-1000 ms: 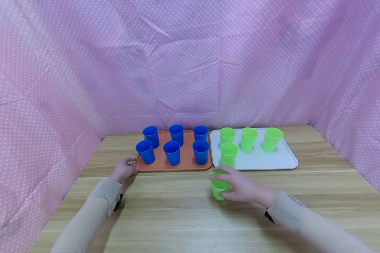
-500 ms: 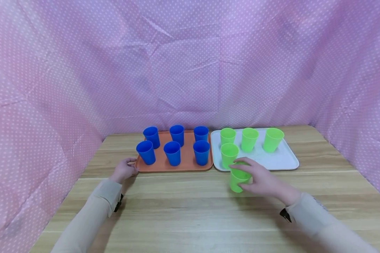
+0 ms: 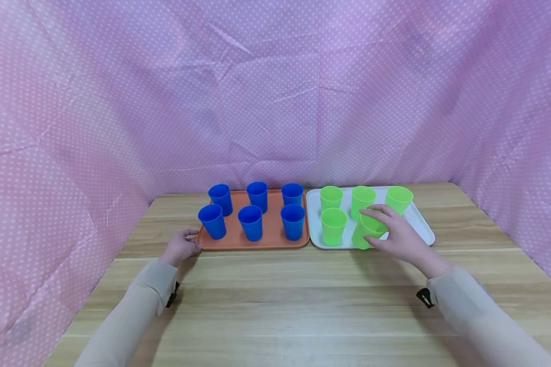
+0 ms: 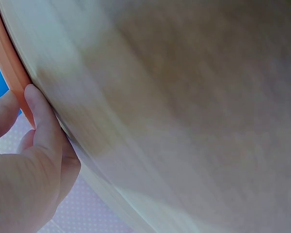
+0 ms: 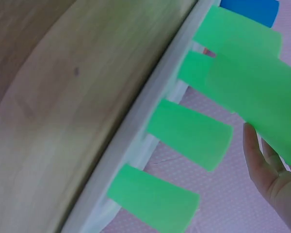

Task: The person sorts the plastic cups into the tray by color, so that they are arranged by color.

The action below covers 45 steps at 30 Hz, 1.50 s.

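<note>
My right hand (image 3: 399,237) holds a green cup (image 3: 368,232) by its upper part, thumb in front and fingers behind. The cup is over the front edge of the white tray (image 3: 422,229); whether its base touches the tray cannot be seen. Another green cup (image 3: 333,227) stands just left of it, and three more line the tray's back. At the front left corner of the orange tray (image 3: 270,232), my left hand (image 3: 180,248) pinches the rim, with the thumb (image 4: 2,116) and index finger (image 4: 41,114) on either side of it.
Several blue cups (image 3: 250,223) stand upright in two rows on the orange tray. The two trays lie side by side at the back of the wooden table (image 3: 275,306). Behind them hangs a pink dotted cloth (image 3: 275,102).
My right hand has carried the green cup rightward and away from me, from the table in front of the trays to over the white tray. My left hand stays at the orange tray's corner.
</note>
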Each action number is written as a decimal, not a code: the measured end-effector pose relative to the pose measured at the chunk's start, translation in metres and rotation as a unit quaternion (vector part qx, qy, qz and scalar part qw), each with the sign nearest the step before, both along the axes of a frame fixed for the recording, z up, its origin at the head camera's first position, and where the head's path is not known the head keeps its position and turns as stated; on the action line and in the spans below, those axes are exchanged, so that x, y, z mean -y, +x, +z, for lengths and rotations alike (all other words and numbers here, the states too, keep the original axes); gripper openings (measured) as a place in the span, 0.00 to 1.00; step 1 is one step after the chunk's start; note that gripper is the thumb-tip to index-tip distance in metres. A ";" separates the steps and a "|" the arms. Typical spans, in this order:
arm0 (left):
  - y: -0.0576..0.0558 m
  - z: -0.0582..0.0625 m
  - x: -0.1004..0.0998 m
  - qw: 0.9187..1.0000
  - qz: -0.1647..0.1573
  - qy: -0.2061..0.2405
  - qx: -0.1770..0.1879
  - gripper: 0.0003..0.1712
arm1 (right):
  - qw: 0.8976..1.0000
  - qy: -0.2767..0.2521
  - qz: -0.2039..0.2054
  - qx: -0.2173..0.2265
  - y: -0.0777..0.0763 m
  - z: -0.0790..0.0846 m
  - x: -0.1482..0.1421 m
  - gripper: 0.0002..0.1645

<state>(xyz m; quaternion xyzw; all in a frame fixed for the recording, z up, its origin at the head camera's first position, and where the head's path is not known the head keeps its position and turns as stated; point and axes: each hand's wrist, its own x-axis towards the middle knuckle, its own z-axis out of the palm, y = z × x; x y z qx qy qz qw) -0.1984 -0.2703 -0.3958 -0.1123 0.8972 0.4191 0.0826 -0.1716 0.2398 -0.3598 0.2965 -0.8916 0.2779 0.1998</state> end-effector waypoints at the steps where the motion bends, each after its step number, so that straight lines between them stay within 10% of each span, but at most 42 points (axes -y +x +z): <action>1: 0.000 0.000 0.000 1.000 0.002 0.001 0.001 0.29 | 1.000 -0.002 -0.004 0.004 -0.003 -0.001 0.000 0.34; 15: 0.001 0.000 -0.003 1.000 0.012 0.008 0.009 0.29 | 0.995 0.052 -0.055 0.059 -0.027 -0.009 -0.003 0.34; 45: -0.001 0.007 0.000 0.999 -0.011 0.026 0.024 0.32 | 0.990 0.083 -0.068 0.094 -0.028 -0.007 -0.009 0.36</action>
